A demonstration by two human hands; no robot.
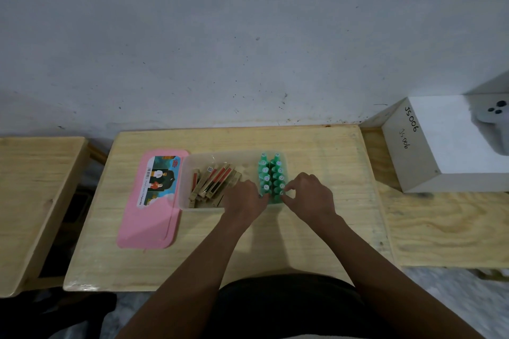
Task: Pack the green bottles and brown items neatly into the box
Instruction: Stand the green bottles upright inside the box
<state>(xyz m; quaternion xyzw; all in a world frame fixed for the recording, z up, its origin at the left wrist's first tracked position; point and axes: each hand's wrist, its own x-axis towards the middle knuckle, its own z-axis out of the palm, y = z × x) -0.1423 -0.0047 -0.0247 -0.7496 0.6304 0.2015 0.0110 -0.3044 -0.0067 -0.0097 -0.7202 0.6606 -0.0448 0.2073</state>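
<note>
A clear plastic box [192, 162] stands on the middle of the wooden table. Its left part holds several brown items [213, 183] with red stripes, lying in a loose heap. Its right end holds several green bottles [271, 173] standing upright in two rows. My left hand [245, 201] rests over the box's front edge, fingers curled against the nearest bottle of the left row. My right hand [308, 198] pinches the nearest bottle of the right row at the box's front right corner.
The box's pink lid [148, 217], with a picture label, lies flat just left of the box. A white carton [446, 143] marked JS006 sits at the far right on a neighbouring table. Another wooden table [33, 187] stands to the left. A wall lies behind.
</note>
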